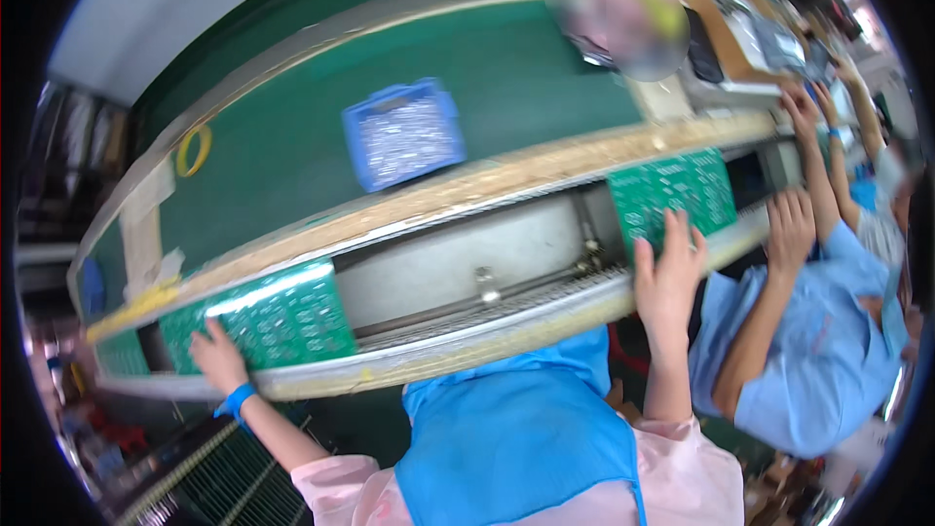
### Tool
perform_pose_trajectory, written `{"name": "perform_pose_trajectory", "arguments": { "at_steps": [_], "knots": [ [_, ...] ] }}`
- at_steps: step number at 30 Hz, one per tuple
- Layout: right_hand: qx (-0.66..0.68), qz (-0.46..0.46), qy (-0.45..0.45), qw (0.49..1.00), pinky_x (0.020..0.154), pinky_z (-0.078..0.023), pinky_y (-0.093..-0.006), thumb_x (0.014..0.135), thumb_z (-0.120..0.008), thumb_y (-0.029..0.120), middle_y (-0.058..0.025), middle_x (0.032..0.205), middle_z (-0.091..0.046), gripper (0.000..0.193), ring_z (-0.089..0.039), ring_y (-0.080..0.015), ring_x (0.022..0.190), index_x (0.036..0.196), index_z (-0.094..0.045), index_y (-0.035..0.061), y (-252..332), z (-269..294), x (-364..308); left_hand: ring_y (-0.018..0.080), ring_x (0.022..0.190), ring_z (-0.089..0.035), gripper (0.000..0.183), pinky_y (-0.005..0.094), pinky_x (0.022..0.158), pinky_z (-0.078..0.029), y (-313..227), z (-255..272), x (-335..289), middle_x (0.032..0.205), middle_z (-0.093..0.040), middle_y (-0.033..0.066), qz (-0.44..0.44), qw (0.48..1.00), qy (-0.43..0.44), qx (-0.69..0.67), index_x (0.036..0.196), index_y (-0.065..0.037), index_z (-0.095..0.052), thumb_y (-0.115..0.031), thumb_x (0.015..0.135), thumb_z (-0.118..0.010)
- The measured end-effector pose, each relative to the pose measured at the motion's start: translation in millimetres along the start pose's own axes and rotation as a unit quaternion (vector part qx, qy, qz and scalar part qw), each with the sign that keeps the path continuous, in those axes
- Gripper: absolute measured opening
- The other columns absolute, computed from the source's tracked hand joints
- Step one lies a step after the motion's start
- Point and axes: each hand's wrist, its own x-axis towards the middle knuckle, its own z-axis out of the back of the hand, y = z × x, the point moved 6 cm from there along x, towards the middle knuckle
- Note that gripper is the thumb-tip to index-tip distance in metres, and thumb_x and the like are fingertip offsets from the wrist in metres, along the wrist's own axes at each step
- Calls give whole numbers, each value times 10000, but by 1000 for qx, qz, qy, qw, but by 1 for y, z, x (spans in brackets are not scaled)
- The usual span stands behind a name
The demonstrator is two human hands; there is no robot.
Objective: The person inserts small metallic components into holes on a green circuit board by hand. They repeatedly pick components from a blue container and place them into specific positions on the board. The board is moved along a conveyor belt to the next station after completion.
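The green bench top (526,88) fills the upper middle of the frame, and below it a rail track (506,336) runs slantwise from lower left to upper right. Between the boards its slot is uncovered, with metal fittings inside; a board pushed off its ledge could tip or drop in there.

A co-worker in a light blue shirt (813,331) sits at the right, one hand near the track, so two people could nudge the same board if they move at once.

The larger green circuit board (278,317) lies across the track at lower left; a smaller green board (672,193) lies at right of centre. A blue bin (354,144) of small silvery parts stands on the bench top, upper centre; a careless sleeve could spill it.

The right hand (670,273) has its fingers spread over the smaller board's lower edge, gripping nothing. The left hand (219,358) rests loosely parted fingers on the larger board's lower left part, not closed around it. Blur hides whether fingertips bear on components; uneven pressure there could bend leads or skew the board.
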Motion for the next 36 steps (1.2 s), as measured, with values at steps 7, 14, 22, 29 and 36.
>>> {"name": "perform_pose_trajectory", "arguments": {
  "at_steps": [7,14,22,29,36],
  "knots": [
    [224,145,65,962,1091,-346,-469,895,-642,89,-204,1419,-488,410,-442,-399,1296,1288,-561,4,90,4,-30,486,1322,-434,811,530,1110,-349,-118,55,-85,1418,-430,376,-58,997,54,19,1422,75,-434,-597,968,-442],
    [244,225,164,929,1030,-422,-453,878,-654,91,-203,1369,-533,363,-514,-381,1242,1228,-606,11,147,-9,-27,517,1205,-488,740,540,1030,-407,-174,91,-182,1347,-480,394,-200,976,36,-74,1390,55,-472,-466,897,-650],
    [215,245,119,938,1072,-375,-506,857,-664,67,-193,1339,-552,301,-469,-419,1289,1153,-637,15,123,-19,-38,369,1204,-437,499,464,1053,-342,-45,19,-258,1328,-414,243,-47,873,-210,-437,1359,53,-415,-72,899,-561],
    [190,292,83,934,1092,-359,-513,856,-666,65,-198,1346,-543,269,-422,-425,1343,1122,-643,26,136,-28,-45,342,1148,-515,410,463,984,-409,23,-255,-400,1205,-556,234,199,855,399,-264,1269,38,-533,-130,899,-589],
    [147,124,55,980,1124,-312,-503,900,-645,170,-271,1475,-375,599,-369,-449,1358,1417,-409,-18,116,-35,-30,342,1142,-526,417,461,980,-419,-65,-257,-365,1209,-563,232,150,722,552,-390,1268,37,-539,-167,907,-574]
  ]
}}
